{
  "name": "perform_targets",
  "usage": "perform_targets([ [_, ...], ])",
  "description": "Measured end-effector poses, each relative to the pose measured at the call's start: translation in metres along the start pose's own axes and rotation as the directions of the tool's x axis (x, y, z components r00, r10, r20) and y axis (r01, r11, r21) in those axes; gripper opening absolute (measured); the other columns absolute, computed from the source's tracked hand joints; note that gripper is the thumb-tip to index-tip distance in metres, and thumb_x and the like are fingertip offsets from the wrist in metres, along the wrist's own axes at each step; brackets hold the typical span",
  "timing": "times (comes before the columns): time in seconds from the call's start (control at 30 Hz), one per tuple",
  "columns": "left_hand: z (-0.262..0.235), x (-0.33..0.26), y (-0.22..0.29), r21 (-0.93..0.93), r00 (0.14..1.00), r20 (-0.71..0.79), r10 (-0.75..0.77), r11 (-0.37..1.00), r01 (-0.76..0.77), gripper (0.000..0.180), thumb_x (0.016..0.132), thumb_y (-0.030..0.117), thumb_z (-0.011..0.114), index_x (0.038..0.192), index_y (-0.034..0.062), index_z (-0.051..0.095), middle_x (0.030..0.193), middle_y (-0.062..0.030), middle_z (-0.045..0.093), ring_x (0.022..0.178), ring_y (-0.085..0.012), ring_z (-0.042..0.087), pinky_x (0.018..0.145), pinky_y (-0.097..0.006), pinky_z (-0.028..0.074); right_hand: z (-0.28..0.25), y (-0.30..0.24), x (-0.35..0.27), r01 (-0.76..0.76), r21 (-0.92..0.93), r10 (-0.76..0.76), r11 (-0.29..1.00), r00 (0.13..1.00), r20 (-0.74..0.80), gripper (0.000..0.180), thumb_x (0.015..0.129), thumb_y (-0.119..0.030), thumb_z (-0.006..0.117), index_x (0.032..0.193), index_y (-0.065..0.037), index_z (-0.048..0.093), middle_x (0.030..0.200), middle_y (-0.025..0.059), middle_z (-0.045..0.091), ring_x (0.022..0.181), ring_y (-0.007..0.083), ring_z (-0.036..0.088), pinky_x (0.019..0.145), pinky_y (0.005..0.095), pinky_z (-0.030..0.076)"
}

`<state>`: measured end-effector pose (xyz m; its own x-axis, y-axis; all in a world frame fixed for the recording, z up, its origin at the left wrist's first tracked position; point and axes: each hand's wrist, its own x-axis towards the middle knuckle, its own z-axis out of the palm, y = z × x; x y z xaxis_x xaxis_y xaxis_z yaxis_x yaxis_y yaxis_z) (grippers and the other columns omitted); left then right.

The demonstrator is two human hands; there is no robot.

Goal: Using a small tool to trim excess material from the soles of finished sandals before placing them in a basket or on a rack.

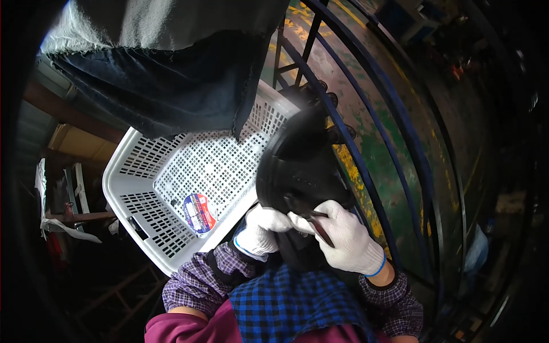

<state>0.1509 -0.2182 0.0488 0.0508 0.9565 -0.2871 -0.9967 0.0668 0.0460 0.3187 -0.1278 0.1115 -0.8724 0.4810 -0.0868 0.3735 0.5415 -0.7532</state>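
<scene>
In front of me is a large, rounded black part (303,174), glossy in places, which looks like moulded rubber or plastic. My left hand (261,230), in a white knitted glove, is closed on its near edge. My gloved right hand (346,235) is closed round a slim hand tool with a dark reddish-brown handle (322,233). The tool's tip is hidden by the fingers, so its kind does not show. Both hands are close together, their fingertips nearly touching at the part's near edge.
A white perforated plastic basket (118,188) stands to the left, a round red-and-blue label (199,213) inside it. Dark cloth (166,80) hangs over its far side. Dark blue metal rails (366,103) curve along the right, above a worn green floor (374,154).
</scene>
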Motion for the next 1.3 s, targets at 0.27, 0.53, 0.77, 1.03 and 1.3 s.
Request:
perform_targets([
  [0.27,-0.030,0.008,0.011,0.024,0.995,0.069,0.067,0.997,-0.069,0.079,0.088,0.026,0.068,0.150,-0.0037,0.028,0.143,-0.0287,0.045,0.128,-0.0403,0.053,0.103,-0.050,0.052,-0.009,0.004,-0.013,0.355,0.544,-0.067,0.761,0.876,-0.477,0.071,0.073,0.014,0.053,0.142,-0.004,0.051,0.113,0.0101,0.053,0.103,0.0225,0.059,0.097,0.0391,0.049],
  [0.53,0.046,0.017,0.013,0.011,0.947,-0.129,0.294,0.955,-0.295,0.047,0.082,0.012,0.056,0.126,-0.0054,0.057,0.112,-0.0210,0.069,0.099,-0.0327,0.071,0.092,-0.046,0.059,-0.012,-0.008,-0.017,0.075,0.269,-0.039,0.960,0.990,-0.135,0.040,0.075,0.006,0.066,0.115,0.006,0.062,0.117,0.0179,0.061,0.115,0.0300,0.059,0.109,0.0405,0.042],
  [0.77,0.017,0.029,0.020,0.194,0.957,-0.210,0.199,0.968,-0.159,0.046,0.083,0.013,0.058,0.125,-0.0065,0.057,0.113,-0.0205,0.069,0.097,-0.0274,0.070,0.091,-0.037,0.058,0.009,0.023,-0.021,0.050,0.751,0.244,0.658,0.930,-0.275,0.073,0.097,-0.015,0.057,0.158,0.001,0.021,0.146,0.0150,0.047,0.140,0.0243,0.041,0.118,0.0433,0.029],
  [1.03,0.035,0.029,-0.005,0.823,0.984,0.088,0.154,0.546,-0.159,0.091,0.076,0.007,0.076,0.154,0.0005,0.030,0.142,-0.0173,0.050,0.124,-0.0235,0.055,0.097,-0.033,0.050,0.080,0.095,-0.036,-0.170,0.971,0.296,0.167,0.948,0.115,0.040,0.098,-0.012,0.059,0.136,-0.001,0.053,0.127,0.0100,0.063,0.110,0.0203,0.065,0.093,0.0339,0.055],
  [1.3,-0.018,0.023,-0.043,0.995,0.994,0.081,0.073,-0.060,-0.077,0.127,0.062,0.016,0.092,0.159,-0.0004,0.012,0.123,-0.0236,0.045,0.110,-0.0327,0.051,0.096,-0.038,0.048,0.079,0.098,-0.020,-0.289,0.284,-0.326,-0.914,0.941,-0.092,0.076,0.098,-0.047,0.057,0.154,-0.004,0.030,0.136,0.0304,0.048,0.123,0.0432,0.057,0.091,0.0468,0.056],
])
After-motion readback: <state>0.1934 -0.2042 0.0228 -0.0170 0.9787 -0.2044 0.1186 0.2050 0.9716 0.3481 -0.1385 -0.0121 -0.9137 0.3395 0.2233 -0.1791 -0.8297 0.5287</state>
